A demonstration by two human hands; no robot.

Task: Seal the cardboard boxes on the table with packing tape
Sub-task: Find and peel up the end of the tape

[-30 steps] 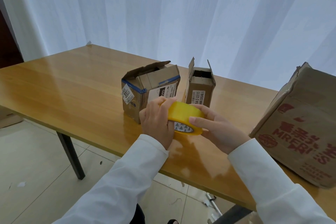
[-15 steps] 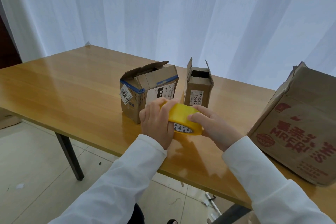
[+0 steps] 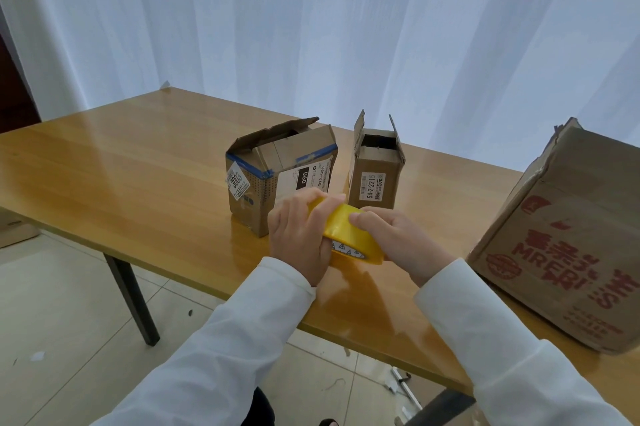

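Change: right fingers have curled tighter over the roll top since 1 s ago; roll, boxes otherwise much the same.
Tape roll [image 3: 349, 233]: yellow, tilted, held just above the table [image 3: 138, 176] near its front edge, between both hands.
Left hand [image 3: 298, 238]: at the roll's 9 o'clock, fingers wrapped over its far rim, gripping it.
Right hand [image 3: 398, 240]: at the roll's 3 o'clock, fingers curled onto the outer band, gripping; cannot tell if a tape end is pinched.
Hidden: roll core mostly covered by the left hand; only a strip of printed triangles shows.
Wide box [image 3: 280, 176]: at 11 o'clock from the roll, flaps partly up, blue tape edges, stickers "3003" and "060".
Narrow box [image 3: 375, 173]: at 12 o'clock, flaps upright, label "54-2-2215", "5元".
Large box [image 3: 568, 242]: at 3 o'clock, cut off by the right frame edge, red print "MR.FRI", rest unreadable.
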